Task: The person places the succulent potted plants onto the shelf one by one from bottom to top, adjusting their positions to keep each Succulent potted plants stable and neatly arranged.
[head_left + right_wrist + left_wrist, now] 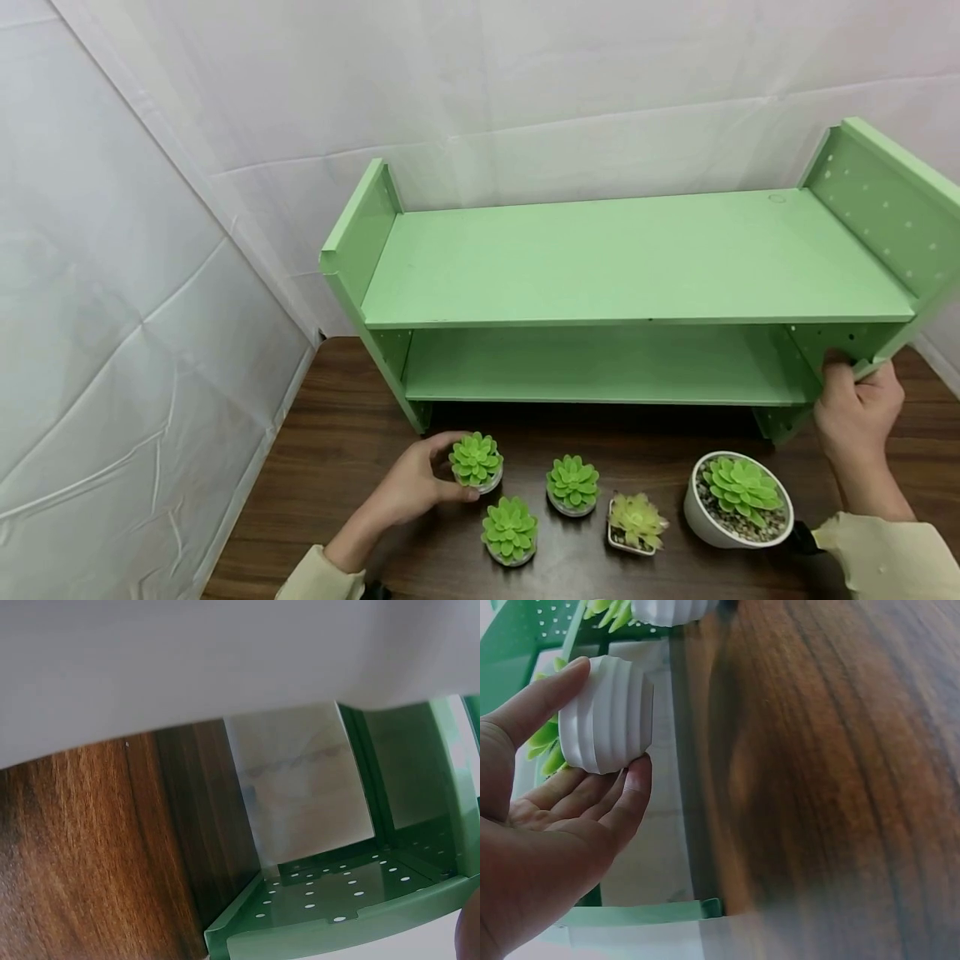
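Observation:
My left hand point(416, 483) pinches a small potted succulent point(476, 461) between thumb and fingers. In the left wrist view, its white ribbed pot point(607, 716) shows in the grasp of the left hand point(570, 825), with green leaves behind the thumb. My right hand point(858, 408) grips the front edge of the right side panel of a green two-tier shelf point(637, 258). Only a sliver of that hand shows in the right wrist view, where the perforated side panel point(337, 900) is visible.
On the dark wooden table point(300, 483) stand two more small succulents point(510, 529), a yellowish one in a square pot point(636, 523), and a larger succulent in a round white pot point(738, 500). White cloth point(97, 250) hangs behind and at the left.

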### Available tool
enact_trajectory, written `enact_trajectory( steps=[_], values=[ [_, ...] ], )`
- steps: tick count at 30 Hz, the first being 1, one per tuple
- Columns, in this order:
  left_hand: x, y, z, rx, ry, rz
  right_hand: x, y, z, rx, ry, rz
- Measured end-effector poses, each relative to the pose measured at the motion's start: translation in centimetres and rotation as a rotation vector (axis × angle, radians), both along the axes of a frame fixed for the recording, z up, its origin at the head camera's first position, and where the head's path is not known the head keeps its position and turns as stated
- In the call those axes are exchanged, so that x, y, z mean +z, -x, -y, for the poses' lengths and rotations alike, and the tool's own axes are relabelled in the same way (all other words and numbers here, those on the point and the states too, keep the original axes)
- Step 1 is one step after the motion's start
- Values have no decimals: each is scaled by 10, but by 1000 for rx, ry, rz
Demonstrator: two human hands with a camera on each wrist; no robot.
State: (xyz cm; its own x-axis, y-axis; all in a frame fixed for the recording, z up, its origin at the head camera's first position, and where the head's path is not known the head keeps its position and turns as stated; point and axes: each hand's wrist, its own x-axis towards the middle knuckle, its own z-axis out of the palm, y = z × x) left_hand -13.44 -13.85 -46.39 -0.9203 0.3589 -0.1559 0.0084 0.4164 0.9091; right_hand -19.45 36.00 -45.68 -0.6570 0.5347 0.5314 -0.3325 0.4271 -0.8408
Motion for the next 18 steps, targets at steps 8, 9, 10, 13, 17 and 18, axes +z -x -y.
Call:
enact_trajectory(
  steps=[8, 9, 10, 13, 17, 18],
  values=[
    [14, -3, 0, -7, -47, -1, -2, 1, -1, -23, 19, 9],
    [15, -3, 0, -8, -50, 1, -1, 0, -1, -25, 19, 9],
    [16, -3, 0, -9, -51, 2, -1, 0, -1, -26, 20, 9],
    [18, -4, 0, -10, -58, -2, -1, -1, 0, -28, 27, 7],
    [20, -4, 0, -1, -70, -14, -1, -2, 1, -27, 40, -2],
    [20, -4, 0, 2, -72, -21, -1, -2, 1, -28, 39, -3]
  ],
)
